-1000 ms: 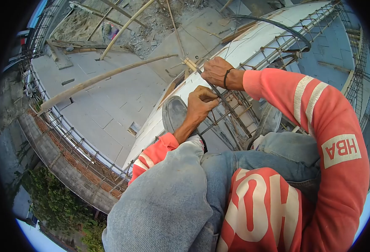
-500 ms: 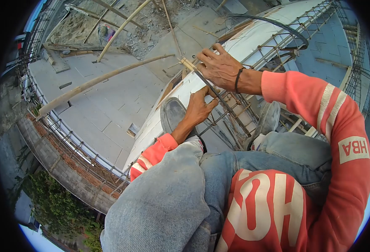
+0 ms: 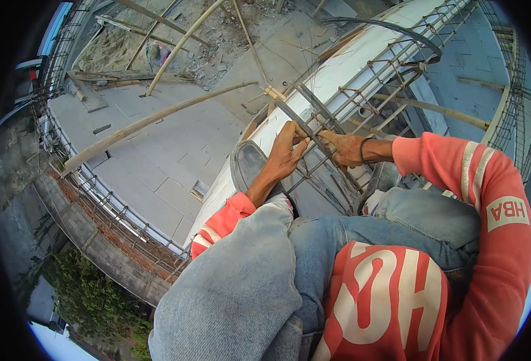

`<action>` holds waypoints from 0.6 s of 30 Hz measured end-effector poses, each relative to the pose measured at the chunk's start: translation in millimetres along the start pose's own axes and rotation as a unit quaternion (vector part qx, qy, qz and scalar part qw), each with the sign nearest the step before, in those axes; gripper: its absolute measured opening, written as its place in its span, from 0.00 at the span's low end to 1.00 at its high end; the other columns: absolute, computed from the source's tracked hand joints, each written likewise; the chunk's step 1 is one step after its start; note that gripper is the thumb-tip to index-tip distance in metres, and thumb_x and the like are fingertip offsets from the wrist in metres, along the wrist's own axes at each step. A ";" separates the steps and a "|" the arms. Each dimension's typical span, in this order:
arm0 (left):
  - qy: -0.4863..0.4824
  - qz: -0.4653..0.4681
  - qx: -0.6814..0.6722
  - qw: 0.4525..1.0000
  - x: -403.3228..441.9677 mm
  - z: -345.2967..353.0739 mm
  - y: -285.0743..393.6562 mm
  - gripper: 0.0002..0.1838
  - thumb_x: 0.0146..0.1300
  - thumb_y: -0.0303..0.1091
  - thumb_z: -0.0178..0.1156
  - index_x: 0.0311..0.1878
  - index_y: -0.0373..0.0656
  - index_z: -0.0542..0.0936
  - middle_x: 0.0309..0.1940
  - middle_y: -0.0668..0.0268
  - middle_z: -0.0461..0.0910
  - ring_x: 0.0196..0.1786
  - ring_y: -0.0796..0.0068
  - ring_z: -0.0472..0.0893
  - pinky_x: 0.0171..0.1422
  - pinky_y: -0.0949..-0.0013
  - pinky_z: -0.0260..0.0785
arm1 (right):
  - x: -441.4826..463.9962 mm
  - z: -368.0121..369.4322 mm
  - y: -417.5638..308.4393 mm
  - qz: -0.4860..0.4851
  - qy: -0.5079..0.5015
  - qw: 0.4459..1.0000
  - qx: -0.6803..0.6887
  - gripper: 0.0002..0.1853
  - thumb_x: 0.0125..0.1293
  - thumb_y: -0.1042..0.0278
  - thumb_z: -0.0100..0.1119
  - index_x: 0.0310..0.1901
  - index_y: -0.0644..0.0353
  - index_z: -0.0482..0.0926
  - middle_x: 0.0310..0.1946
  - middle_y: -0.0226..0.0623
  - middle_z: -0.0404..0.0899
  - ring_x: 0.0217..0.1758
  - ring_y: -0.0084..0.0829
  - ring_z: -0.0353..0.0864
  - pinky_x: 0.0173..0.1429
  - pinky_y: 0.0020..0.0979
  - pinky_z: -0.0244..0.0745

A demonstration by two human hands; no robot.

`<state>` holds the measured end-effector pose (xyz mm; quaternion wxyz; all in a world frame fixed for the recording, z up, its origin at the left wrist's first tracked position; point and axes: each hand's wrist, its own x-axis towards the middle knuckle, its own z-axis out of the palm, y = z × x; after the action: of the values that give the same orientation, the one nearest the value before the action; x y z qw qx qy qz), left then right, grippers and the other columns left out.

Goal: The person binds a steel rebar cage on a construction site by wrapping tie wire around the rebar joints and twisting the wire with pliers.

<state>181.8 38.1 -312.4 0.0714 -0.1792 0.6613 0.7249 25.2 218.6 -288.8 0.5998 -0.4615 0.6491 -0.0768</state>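
My left hand [image 3: 288, 151] is closed, thumb and fingers pinched together at the left side of a dark steel bar [image 3: 322, 147]. What lies between those fingertips is too small to make out. On the bar's other side my right hand [image 3: 345, 148] is closed too, its fingers curled and its index finger reaching toward the bar. Whether it holds anything is hidden. Both hands are above a rebar cage [image 3: 353, 174]. Beyond them, a light wooden piece [image 3: 274, 93] lies at the bar's far end.
My shoe [image 3: 248, 165] rests on a white ledge [image 3: 217, 192] left of the cage. A long wooden pole [image 3: 157, 115] slants over grey panels [image 3: 139, 156] lower down. Coiled dark rods [image 3: 407, 37] lie at the upper right. Treetops [image 3: 91, 295] show far below at lower left.
My right hand has come down from the bar's upper end, opening midway, and is now curled beside my left hand. My left hand has stayed nearly in place, its thumb and fingers now closer together.
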 end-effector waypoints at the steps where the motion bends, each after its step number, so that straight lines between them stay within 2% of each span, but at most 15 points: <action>1: -0.004 0.003 0.002 1.000 0.7 0.6 -2.3 0.08 0.69 0.23 0.61 0.44 0.33 0.71 0.44 0.55 0.74 0.52 0.59 0.82 0.62 0.59 0.79 | 4.3 -4.9 -13.6 0.057 -0.003 0.997 -0.043 0.36 0.63 0.68 0.57 0.72 0.61 0.57 0.41 0.62 0.85 0.43 0.58 0.87 0.49 0.52 0.81; 2: 0.003 0.006 -0.027 1.000 1.1 2.1 -4.3 0.08 0.70 0.23 0.60 0.44 0.34 0.71 0.43 0.56 0.75 0.53 0.59 0.83 0.62 0.59 0.79 | 6.4 -10.2 -26.8 0.114 -0.007 0.990 -0.086 0.32 0.63 0.68 0.57 0.69 0.63 0.61 0.40 0.61 0.85 0.43 0.58 0.87 0.48 0.52 0.81; 3: 0.012 0.010 -0.056 0.998 2.2 3.1 -6.0 0.07 0.70 0.23 0.60 0.45 0.34 0.71 0.42 0.56 0.75 0.53 0.60 0.83 0.61 0.59 0.79 | 5.3 -14.5 -39.8 0.117 -0.004 0.989 -0.087 0.32 0.63 0.68 0.57 0.69 0.63 0.61 0.40 0.61 0.85 0.43 0.58 0.87 0.48 0.52 0.81; 4: 0.010 0.014 -0.055 0.998 3.6 3.2 -6.2 0.07 0.70 0.23 0.60 0.45 0.34 0.71 0.42 0.56 0.75 0.53 0.60 0.83 0.61 0.59 0.79 | 3.9 -17.1 -53.3 0.142 -0.003 0.984 -0.109 0.27 0.63 0.68 0.57 0.62 0.67 0.67 0.42 0.61 0.85 0.45 0.57 0.87 0.48 0.51 0.82; 5: 0.017 0.005 -0.063 0.998 4.0 4.0 -7.0 0.06 0.72 0.23 0.60 0.45 0.35 0.71 0.41 0.63 0.75 0.49 0.71 0.81 0.55 0.67 0.76 | 1.5 -22.1 -64.4 0.167 -0.004 0.977 -0.130 0.22 0.62 0.68 0.58 0.56 0.71 0.74 0.44 0.61 0.85 0.47 0.57 0.88 0.48 0.50 0.83; 6: 0.025 -0.005 -0.071 0.997 3.6 5.1 -3.1 0.05 0.74 0.23 0.59 0.45 0.37 0.71 0.40 0.69 0.75 0.45 0.82 0.79 0.49 0.75 0.73 | 0.3 -26.1 -66.8 0.169 -0.003 0.977 -0.132 0.22 0.62 0.68 0.58 0.56 0.71 0.74 0.44 0.61 0.85 0.47 0.57 0.88 0.48 0.50 0.83; 10: 0.091 -0.042 -0.009 0.995 -3.3 9.9 4.5 0.05 0.70 0.23 0.63 0.42 0.35 0.76 0.37 0.66 0.80 0.41 0.77 0.83 0.45 0.73 0.76 | -3.6 -28.2 -73.2 0.142 0.011 0.973 -0.182 0.19 0.61 0.66 0.59 0.50 0.72 0.79 0.44 0.58 0.85 0.49 0.53 0.87 0.48 0.51 0.81; 12: 0.176 0.100 0.173 0.964 -6.4 5.5 5.7 0.05 0.65 0.23 0.68 0.38 0.34 0.81 0.37 0.60 0.84 0.36 0.70 0.85 0.41 0.68 0.78 | -10.5 -18.3 -72.7 0.131 0.030 0.967 -0.215 0.18 0.61 0.65 0.60 0.48 0.71 0.80 0.44 0.55 0.85 0.50 0.51 0.86 0.48 0.49 0.80; 13: 0.174 0.053 0.149 0.972 -8.3 6.3 10.4 0.04 0.61 0.24 0.70 0.37 0.35 0.85 0.35 0.57 0.86 0.32 0.65 0.85 0.40 0.65 0.78 | -15.4 -11.9 -69.1 0.027 0.135 0.937 -0.321 0.17 0.60 0.65 0.61 0.47 0.69 0.81 0.44 0.52 0.84 0.51 0.49 0.84 0.50 0.47 0.78; 14: 0.176 0.053 0.149 0.972 -7.9 6.6 13.7 0.04 0.61 0.24 0.70 0.37 0.35 0.85 0.35 0.57 0.86 0.32 0.65 0.85 0.40 0.65 0.78 | -16.4 -7.5 -64.8 -0.079 0.238 0.875 -0.414 0.16 0.60 0.65 0.62 0.45 0.68 0.83 0.43 0.50 0.83 0.52 0.46 0.82 0.51 0.45 0.76; 16: 0.150 0.087 0.134 0.976 -6.3 6.8 15.5 0.05 0.61 0.24 0.71 0.40 0.35 0.86 0.35 0.57 0.87 0.33 0.68 0.85 0.40 0.66 0.78 | -13.1 -6.4 -61.7 -0.091 0.221 0.875 -0.420 0.15 0.59 0.65 0.62 0.44 0.67 0.83 0.43 0.48 0.81 0.52 0.45 0.80 0.52 0.44 0.75; 18: 0.143 0.079 0.129 0.978 -4.6 5.4 15.2 0.06 0.61 0.24 0.70 0.41 0.35 0.87 0.34 0.57 0.87 0.34 0.69 0.86 0.42 0.67 0.79 | -12.2 -5.4 -57.4 -0.099 0.202 0.876 -0.426 0.15 0.59 0.65 0.62 0.43 0.66 0.83 0.43 0.46 0.80 0.53 0.43 0.78 0.53 0.43 0.73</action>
<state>180.0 42.2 -296.3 -0.0587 -0.2176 0.7644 0.6041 48.0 192.4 -241.2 0.1904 -0.7085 0.6772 0.0563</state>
